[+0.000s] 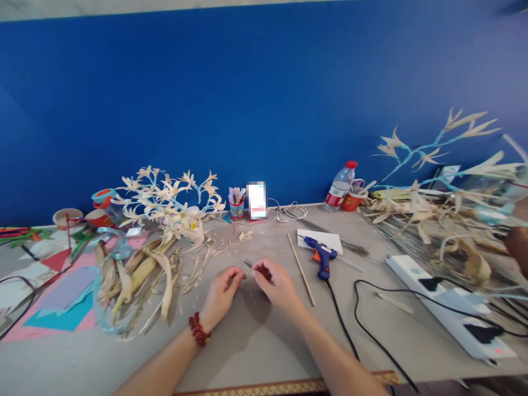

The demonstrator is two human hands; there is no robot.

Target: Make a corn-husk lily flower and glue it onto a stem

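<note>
My left hand [224, 287], with a red bead bracelet [199, 330] at the wrist, is closed, thumb and fingertips pinched together. What it pinches, if anything, is too small to make out. Just beside it, my right hand [275, 283] is closed too, its fingertips around thin dark wire-like pieces [248, 263] whose ends poke out toward the wall. Both hands are close together over the grey table [256, 357]. To their right lie a thin wooden stick [301, 269] and a blue glue gun [324, 254], its nozzle on white paper [334, 240].
Dried corn husks [142, 269] and a husk-flower spray [169, 203] lie left. A bottle [340, 187], a pen cup [236, 209] and a blurred phone-like screen [257, 201] stand along the blue wall. A power strip [445, 313] and black cables [340, 319] cross the right side.
</note>
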